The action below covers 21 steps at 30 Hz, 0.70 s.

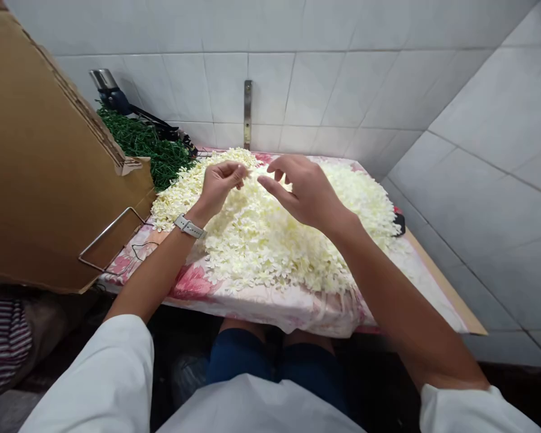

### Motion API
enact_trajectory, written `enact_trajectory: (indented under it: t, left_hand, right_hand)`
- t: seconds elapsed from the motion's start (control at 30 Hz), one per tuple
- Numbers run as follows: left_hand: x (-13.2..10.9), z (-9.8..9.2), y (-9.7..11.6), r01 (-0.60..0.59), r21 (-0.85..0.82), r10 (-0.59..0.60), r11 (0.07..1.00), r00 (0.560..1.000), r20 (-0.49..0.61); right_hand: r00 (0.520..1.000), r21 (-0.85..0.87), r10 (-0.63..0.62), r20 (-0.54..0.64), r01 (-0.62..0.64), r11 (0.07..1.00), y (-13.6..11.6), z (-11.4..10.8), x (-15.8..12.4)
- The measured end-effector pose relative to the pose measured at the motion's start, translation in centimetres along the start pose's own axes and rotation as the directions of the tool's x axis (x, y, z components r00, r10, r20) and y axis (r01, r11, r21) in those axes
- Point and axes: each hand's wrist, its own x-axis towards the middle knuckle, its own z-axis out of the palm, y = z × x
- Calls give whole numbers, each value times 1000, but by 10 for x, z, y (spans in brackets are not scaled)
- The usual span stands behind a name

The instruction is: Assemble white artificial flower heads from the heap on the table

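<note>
A wide heap of small white-yellow flowers (270,252) covers the table in front of me. Over the back of the heap my left hand (223,185) is closed, thumb against the fingers in a pinch. Whatever sits in that pinch is too small or too pale to make out against the flowers. My right hand (300,189) hovers just to its right, thumb and fingers curved and apart, with nothing seen between them. The two hands do not touch. At the heap's left back lies a pile of green wire-like stems (142,144).
A floral cloth (198,282) covers the table. A large cardboard box (40,156) stands at the left, beside a bent metal wire frame (108,234). A dark object with a silver top (106,84) is behind the stems. Tiled walls (315,90) close off back and right.
</note>
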Motion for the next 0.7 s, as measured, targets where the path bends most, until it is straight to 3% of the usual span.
enact_trajectory:
  t: [0.07,0.13,0.3,0.47,0.57,0.7]
  left_hand:
    - [-4,-1,0,-15,13,14,1000,1000,20]
    - [-5,-2,-1,-11,9,11,1000,1000,-7]
    - [-4,-8,-3,-25,-46,22,999,998,-54]
    - [-15,1,8,-113,89,127,990,976,-174]
    - [-25,10,11,-161,237,223,958,939,-262]
    - [-30,14,7,-233,416,370,879,884,-287]
  right_hand:
    - [989,16,-3,146,1,1000,13,18,26]
    - [964,64,-87,251,73,995,21,28,42]
    - [899,145,-193,392,146,979,22,29,57]
    - [929,132,-287,234,262,956,23,35,56]
    - [930,-20,-336,151,342,939,25,43,52]
    - [924,-270,-368,101,381,884,24,56,45]
